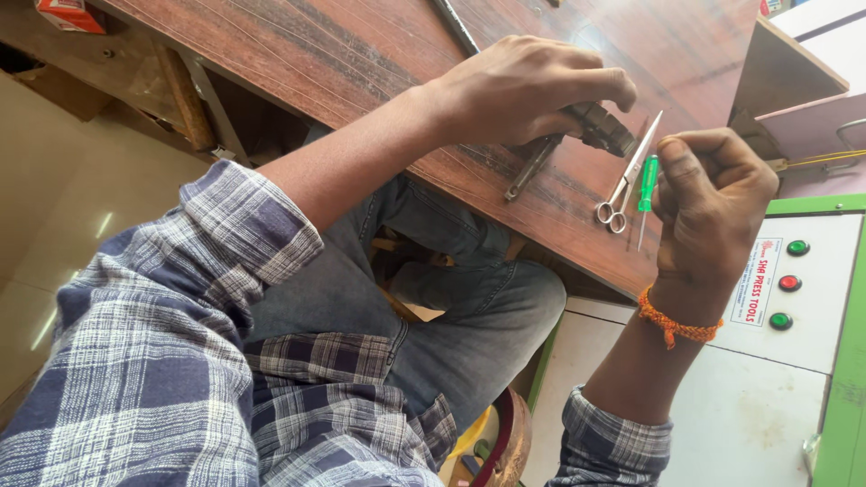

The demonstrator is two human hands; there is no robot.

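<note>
There is just the one view, taken from the person's head and tilted steeply down and a little askew, close over the lap. It takes in the near edge of the wooden table [379,54] and the white cabinet [758,406] beside it.

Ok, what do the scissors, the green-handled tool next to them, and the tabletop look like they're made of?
The scissors look like bare polished steel throughout: silvery, shiny, finger loops included. The green-handled tool, probably a screwdriver, has a glossy, slightly translucent handle, likely plastic, and a thin metal shaft. The tabletop shows reddish-brown grain with a smooth sheen, either laminate or varnished wood.
</note>
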